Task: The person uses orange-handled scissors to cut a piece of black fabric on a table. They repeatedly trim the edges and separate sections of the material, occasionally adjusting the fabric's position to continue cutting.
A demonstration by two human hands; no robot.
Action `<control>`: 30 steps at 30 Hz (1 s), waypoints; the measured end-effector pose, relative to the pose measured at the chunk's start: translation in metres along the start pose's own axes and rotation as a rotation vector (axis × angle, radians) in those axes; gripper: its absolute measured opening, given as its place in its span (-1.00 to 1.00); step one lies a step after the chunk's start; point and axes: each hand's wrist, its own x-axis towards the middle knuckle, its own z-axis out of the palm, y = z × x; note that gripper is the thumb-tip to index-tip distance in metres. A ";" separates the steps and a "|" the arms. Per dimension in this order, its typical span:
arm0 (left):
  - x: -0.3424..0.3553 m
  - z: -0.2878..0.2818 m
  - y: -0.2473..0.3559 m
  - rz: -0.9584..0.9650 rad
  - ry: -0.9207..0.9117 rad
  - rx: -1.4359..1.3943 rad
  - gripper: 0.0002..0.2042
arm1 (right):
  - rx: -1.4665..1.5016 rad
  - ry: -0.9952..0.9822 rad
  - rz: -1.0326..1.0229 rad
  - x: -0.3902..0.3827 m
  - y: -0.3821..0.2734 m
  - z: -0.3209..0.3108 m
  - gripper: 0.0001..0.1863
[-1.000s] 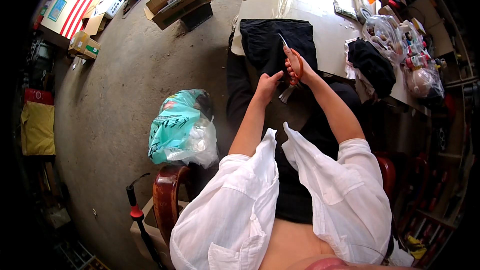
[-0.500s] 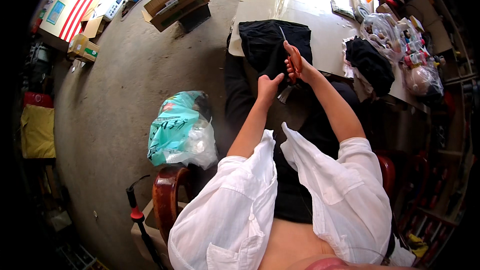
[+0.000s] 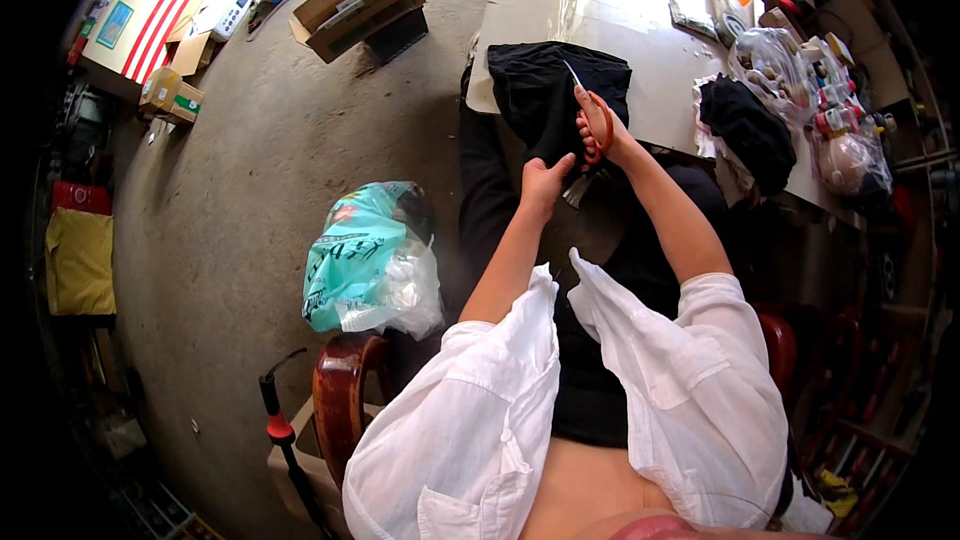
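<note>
Black cloth [image 3: 545,90] hangs over the near edge of the pale table [image 3: 620,20], left hand [image 3: 543,183] pinching its lower hem, right hand [image 3: 600,130] closed around orange-handled scissors [image 3: 590,115], blades up, cutting seemingly just begun

A pair of scissors with orange plastic handles and thin silver blades [image 3: 590,110] is gripped in the right hand [image 3: 605,135], fingers through the handle loops, blades pointing up and away over the cloth. The black fabric garment [image 3: 550,90] lies crumpled at the near edge of the pale surface [image 3: 640,30], part of it hanging off the edge. The left hand [image 3: 545,185] pinches its lower hanging edge, just beside the scissors.
</note>
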 end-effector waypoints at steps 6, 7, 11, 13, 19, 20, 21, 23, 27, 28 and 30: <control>-0.012 -0.004 0.002 -0.063 -0.035 -0.085 -0.80 | 0.244 -0.187 0.316 -0.014 -0.020 -0.008 -0.18; -0.012 -0.004 0.001 -0.065 -0.026 -0.094 -0.80 | 0.227 -0.180 0.320 -0.016 -0.020 -0.008 -0.16; 0.004 -0.024 -0.026 -0.063 0.037 -0.017 -0.80 | 0.277 -0.293 0.384 -0.017 -0.020 -0.012 -0.13; 0.009 -0.029 -0.034 -0.049 0.050 0.025 -0.79 | 0.333 -0.354 0.412 -0.019 -0.020 -0.013 -0.13; -0.016 -0.010 -0.004 -0.090 -0.065 -0.020 -0.78 | 0.442 -0.379 0.395 -0.013 -0.011 -0.015 -0.19; -0.017 -0.012 -0.003 -0.100 -0.068 -0.017 -0.78 | 0.440 -0.364 0.390 -0.012 -0.013 -0.012 -0.21; -0.018 -0.014 -0.002 -0.109 -0.070 -0.014 -0.78 | 0.437 -0.349 0.385 -0.011 -0.014 -0.010 -0.23; -0.020 -0.011 0.004 -0.082 -0.101 -0.044 -0.78 | 0.376 -0.223 0.330 -0.002 -0.011 -0.004 -0.26; -0.018 -0.014 0.003 -0.093 -0.096 -0.048 -0.78 | 0.280 -0.093 0.196 0.004 -0.002 0.008 -0.31; -0.016 -0.017 -0.001 -0.097 -0.079 -0.026 -0.78 | 0.241 -0.075 0.161 0.004 -0.001 0.009 -0.32; -0.011 -0.021 -0.009 -0.107 -0.045 0.018 -0.79 | 0.211 -0.054 0.164 0.004 -0.001 0.011 -0.34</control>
